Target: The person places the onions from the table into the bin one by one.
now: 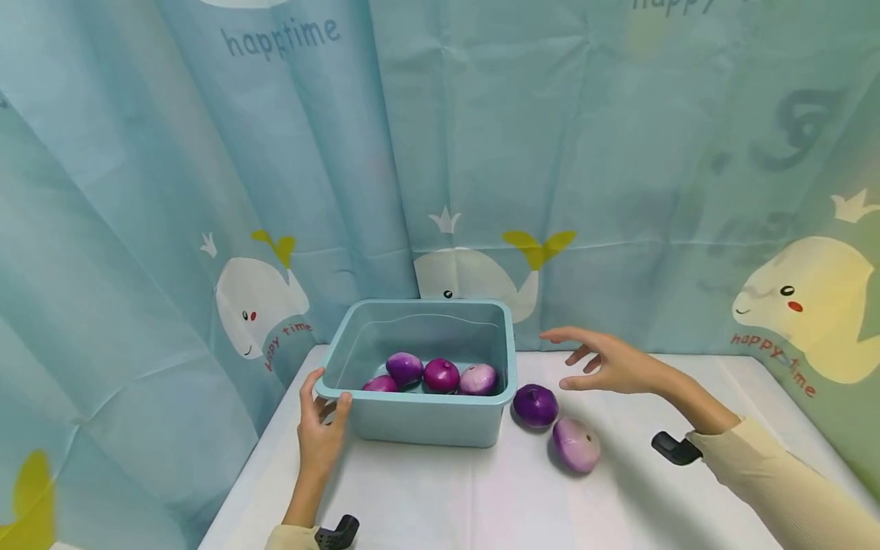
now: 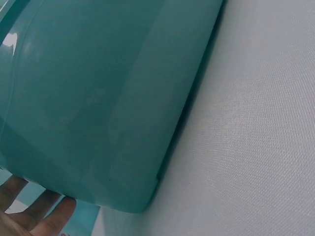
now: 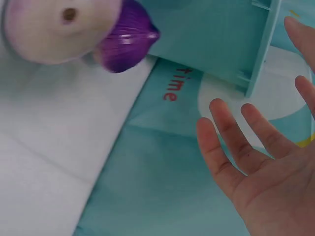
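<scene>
A light blue plastic bin (image 1: 426, 420) stands on the white table, with several purple onions (image 1: 441, 376) lying on its floor. My left hand (image 1: 321, 435) holds the bin's front left corner, thumb on the front rim and index finger at the left rim. In the left wrist view, its other fingers (image 2: 55, 216) lie along the bin's side wall. To the bin's right are a dark purple onion (image 1: 535, 406) and a paler onion (image 1: 577, 445), close together. My right hand (image 1: 619, 365) hovers beyond them with spread, slightly bent fingers and nothing in its grasp.
The white tabletop (image 1: 426, 496) extends in front of the bin and to its right. A blue curtain (image 1: 619, 176) with whale prints hangs right behind the bin and along both sides of the table.
</scene>
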